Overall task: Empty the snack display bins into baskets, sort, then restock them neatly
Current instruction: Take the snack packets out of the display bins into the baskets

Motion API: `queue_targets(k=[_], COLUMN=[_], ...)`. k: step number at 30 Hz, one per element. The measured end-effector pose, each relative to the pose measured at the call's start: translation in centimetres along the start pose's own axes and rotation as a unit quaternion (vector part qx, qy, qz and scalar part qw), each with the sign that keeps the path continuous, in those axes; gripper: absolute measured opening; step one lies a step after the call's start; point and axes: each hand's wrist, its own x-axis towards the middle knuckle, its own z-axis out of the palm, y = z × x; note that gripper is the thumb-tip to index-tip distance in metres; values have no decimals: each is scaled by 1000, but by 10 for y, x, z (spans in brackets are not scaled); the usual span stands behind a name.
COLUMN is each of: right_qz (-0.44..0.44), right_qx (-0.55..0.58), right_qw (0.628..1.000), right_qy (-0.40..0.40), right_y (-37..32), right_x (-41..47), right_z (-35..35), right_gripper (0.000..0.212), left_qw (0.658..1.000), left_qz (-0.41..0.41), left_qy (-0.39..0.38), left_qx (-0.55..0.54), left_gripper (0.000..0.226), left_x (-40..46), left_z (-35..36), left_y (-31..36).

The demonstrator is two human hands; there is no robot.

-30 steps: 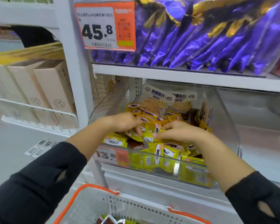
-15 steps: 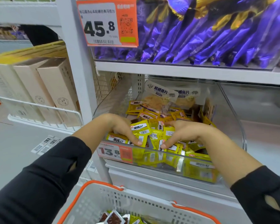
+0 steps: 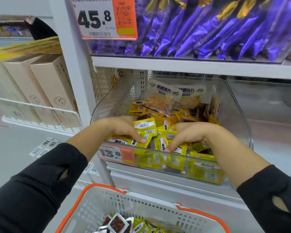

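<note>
I see both hands inside the clear plastic display bin [image 3: 238,115]. Left hand [image 3: 124,130], at 9 o'clock of the heap, and right hand [image 3: 190,135], at 3 o'clock, curl fingers around small yellow foil snack packets [image 3: 145,126] bunched between them, long axes pointing every way. White orange-rimmed basket [image 3: 107,204] sits at 6 o'clock.

Both hands reached into a clear plastic display bin [image 3: 238,115] on the middle shelf. Small yellow snack packets [image 3: 145,126] lay heaped between the left hand [image 3: 123,130] and the right hand [image 3: 190,135], under the fingertips of both. Behind the fingers, two pale fish-slice pouches [image 3: 161,96] leaned at the bin's back. Below the wrists stood a white plastic basket with orange rim [image 3: 141,206], holding more packets.
</note>
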Motion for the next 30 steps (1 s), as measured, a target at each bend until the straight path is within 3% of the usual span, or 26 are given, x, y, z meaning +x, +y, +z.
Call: queue_targets(k=[5,7,9,12,15,18,21,23,25,27,30], right_qz=[-8,-6,-10,-22,-24,-54,-74,-84,-95,-106,-136], right_qx=[-14,-15,3,2,-54,-67,-45,-61,-119,-184,-208], right_qw=[1000,1000,1000,999,998,996,996,993,979,950,902], right_qy=[9,4,-23,-42,-25,-19,-3,49,135,231,354], right_y=[-3,-6,-9,-6,-7,-11,-16,-18,-19,-19,-21], right_x=[0,-5,-11,-6,-1,-7,-22,-28,-36,-47,-74], right_z=[1,3,4,3,5,9,13,17,20,24,29], right_gripper=[104,100,84,71,90,80,62,48,54,65,54], left_qw=[995,996,996,999,997,994,986,977,963,944,905], left_qz=[-29,-31,-23,-14,-21,-1,30,40,47,63,87], left_qy=[65,41,-11,-43,-21,0,61,110,173,243,347], left_qx=[-75,-78,-86,-13,76,109,150,180,200,212,231], left_gripper=[74,82,74,74,88,54,51,57,67,69,64], left_x=[-3,-3,-7,-10,-13,-19,-28,-33,-41,-52,-71], left_z=[-2,-2,-1,1,7,17,27,32,38,44,55], left_y=[11,10,14,20,26,33,38,40,46,53,69])
